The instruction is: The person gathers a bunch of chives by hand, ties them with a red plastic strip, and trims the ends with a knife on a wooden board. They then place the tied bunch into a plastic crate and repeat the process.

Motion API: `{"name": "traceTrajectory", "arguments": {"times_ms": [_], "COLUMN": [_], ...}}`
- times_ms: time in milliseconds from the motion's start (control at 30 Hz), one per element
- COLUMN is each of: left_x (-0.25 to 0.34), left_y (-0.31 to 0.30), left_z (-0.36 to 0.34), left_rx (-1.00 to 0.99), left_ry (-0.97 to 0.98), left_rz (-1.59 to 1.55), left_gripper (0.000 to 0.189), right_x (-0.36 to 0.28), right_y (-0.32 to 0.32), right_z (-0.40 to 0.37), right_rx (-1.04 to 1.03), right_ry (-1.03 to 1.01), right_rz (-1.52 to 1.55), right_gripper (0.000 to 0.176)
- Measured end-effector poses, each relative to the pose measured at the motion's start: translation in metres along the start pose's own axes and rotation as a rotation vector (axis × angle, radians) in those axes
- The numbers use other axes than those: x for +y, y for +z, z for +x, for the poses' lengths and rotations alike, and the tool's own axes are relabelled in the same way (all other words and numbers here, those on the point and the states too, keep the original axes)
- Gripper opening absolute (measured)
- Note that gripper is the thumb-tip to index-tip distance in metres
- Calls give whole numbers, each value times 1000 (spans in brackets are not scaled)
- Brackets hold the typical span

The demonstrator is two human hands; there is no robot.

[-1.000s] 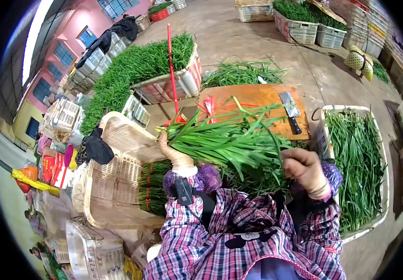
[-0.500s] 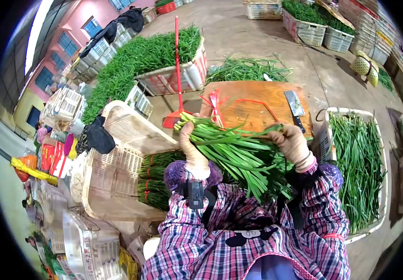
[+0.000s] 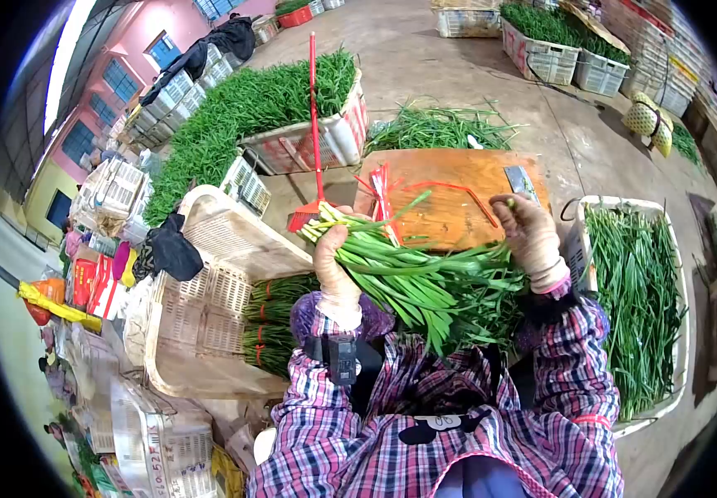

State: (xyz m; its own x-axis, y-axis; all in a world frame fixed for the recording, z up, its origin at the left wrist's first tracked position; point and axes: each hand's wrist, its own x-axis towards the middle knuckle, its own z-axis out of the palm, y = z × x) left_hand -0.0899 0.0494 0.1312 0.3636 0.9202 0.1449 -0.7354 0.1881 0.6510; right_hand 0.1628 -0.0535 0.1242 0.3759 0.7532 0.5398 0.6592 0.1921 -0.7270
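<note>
My left hand (image 3: pixel 333 270) is closed round the pale stem ends of a bunch of garlic chives (image 3: pixel 408 282). Its long green leaves fan out to the right above my lap. My right hand (image 3: pixel 534 241) is raised beside the leaf ends, thumb and fingers pinched, with a small bit of green at the fingertips. Behind that hand, a cleaver (image 3: pixel 518 177) lies on the wooden board (image 3: pixel 450 220), its handle hidden. Red ties (image 3: pixel 381 199) lie at the board's left side, and a loose red strip (image 3: pixel 458 189) crosses its middle.
At left, an open crate (image 3: pixel 200 307) holds chive bundles (image 3: pixel 275 319) bound in red. A crate of loose chives (image 3: pixel 636 307) stands at right. Beyond the board are a red-handled broom (image 3: pixel 315 124), a heap of greens (image 3: pixel 437 127) and a large full crate (image 3: pixel 317 141).
My right hand has come away from the bunch's leaves, moving slightly up and right over the cleaver's handle. My left hand has shifted slightly left and down, still gripping the bunch.
</note>
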Motion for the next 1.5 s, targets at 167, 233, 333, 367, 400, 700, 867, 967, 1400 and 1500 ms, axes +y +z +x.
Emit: {"name": "traceTrajectory", "arguments": {"times_ms": [167,233,333,367,400,700,867,967,1400,1500], "left_x": [-13,-20,-26,-24,-25,51,27,-3,-34,-42], "left_y": [6,11,21,20,5,-39,-17,14,31,34], "left_z": [3,0,-10,-13,-9,-10,-13,-26,-55,-55], "left_rx": [-74,-166,-107,-95,-88,66,-64,-130,-31,-50], "left_ry": [23,-24,-43,-43,-13,117,25,2,-66,-114], "left_rz": [212,228,214,219,254,102,384,490,262,179], "left_gripper": [40,39,39,39,39,39,41,34,45,47], "right_x": [-45,-54,-49,-49,-48,23,-46,-77,-83,-80], "right_y": [22,38,51,51,46,-52,-23,19,69,67], "right_z": [-17,-20,-29,-31,-31,-42,-29,-23,-26,-22], "right_rx": [-289,-334,-358,-330,-275,-315,-146,-142,-35,-81], "right_ry": [286,300,359,319,362,300,-72,-262,-199,-138], "right_rz": [522,442,457,447,512,-580,-279,-70,252,58], "right_gripper": [22,25,22,19,16,19,30,34,48,49]}}
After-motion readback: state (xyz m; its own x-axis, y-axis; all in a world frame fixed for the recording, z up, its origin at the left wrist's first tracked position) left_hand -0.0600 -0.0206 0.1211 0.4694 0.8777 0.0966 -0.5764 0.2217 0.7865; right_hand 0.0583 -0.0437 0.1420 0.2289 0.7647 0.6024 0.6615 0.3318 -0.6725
